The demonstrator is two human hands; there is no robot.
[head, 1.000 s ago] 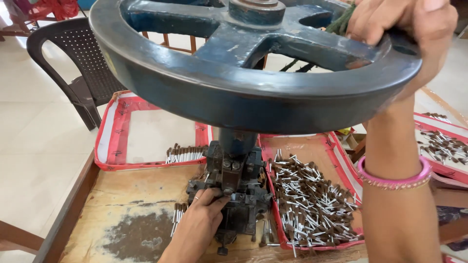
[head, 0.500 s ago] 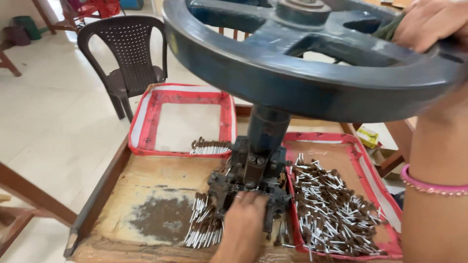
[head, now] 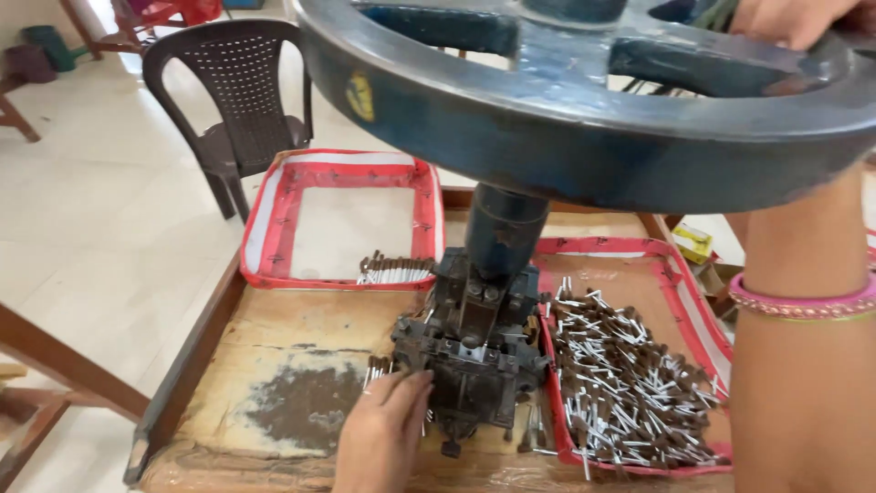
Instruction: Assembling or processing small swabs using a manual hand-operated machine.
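Pale floor tiles and a dark brown plastic chair [head: 239, 100] lie behind the dark metal hand press [head: 474, 356]. Its big blue-grey iron handwheel [head: 584, 137] is grasped at the rim by the right hand [head: 794, 20]. Left hand [head: 383, 438] rests loosely open-fingered against the press's base, right beside small white-tipped sticks [head: 376, 370].

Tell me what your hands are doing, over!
Left hand at press base, touching small sticks. Right hand on big handwheel. Nothing blocking.
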